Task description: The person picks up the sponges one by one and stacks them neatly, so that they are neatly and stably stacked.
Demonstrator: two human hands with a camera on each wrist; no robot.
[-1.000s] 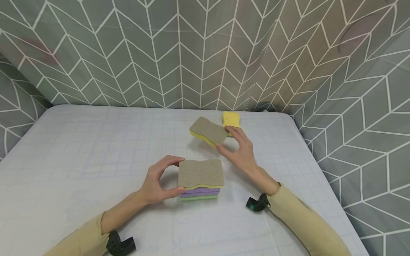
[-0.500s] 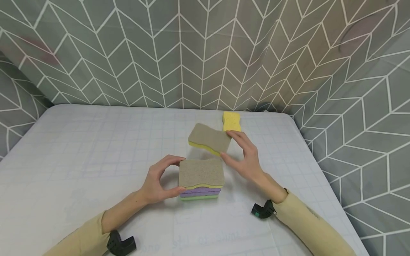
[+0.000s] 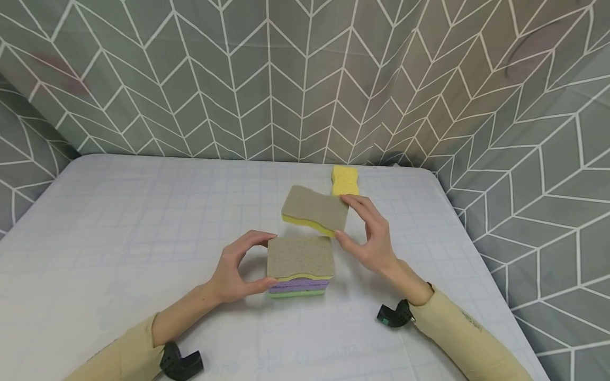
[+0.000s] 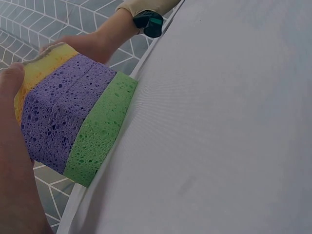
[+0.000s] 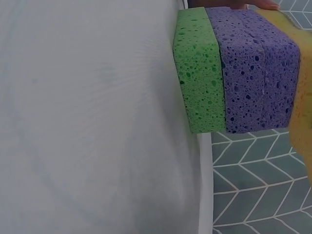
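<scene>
A stack of sponges stands on the table: a green sponge [image 4: 102, 129] at the bottom, purple sponges [image 4: 61, 105] above it, and a yellow sponge with a grey-beige scrub top [image 3: 300, 257] uppermost. My left hand [image 3: 233, 271] pinches that uppermost sponge by its left end, thumb at the front corner and fingers at the back. Just behind the stack, my right hand [image 3: 374, 238] holds a second yellow scrub sponge [image 3: 314, 209] by its right end, scrub side up and slightly turned. In the right wrist view, the green sponge [image 5: 200, 73] and purple sponges [image 5: 258, 73] show up close.
Another yellow sponge [image 3: 344, 180] lies near the table's back edge, partly covered by the held sponge and right hand. A white cloth with faint grid lines covers the table [image 3: 143, 211]. Grey patterned curtains [image 3: 286, 79] hang behind and at the sides.
My right hand has brought its sponge toward me and slightly right, away from the yellow sponge at the back. My left hand stays at the stack.
</scene>
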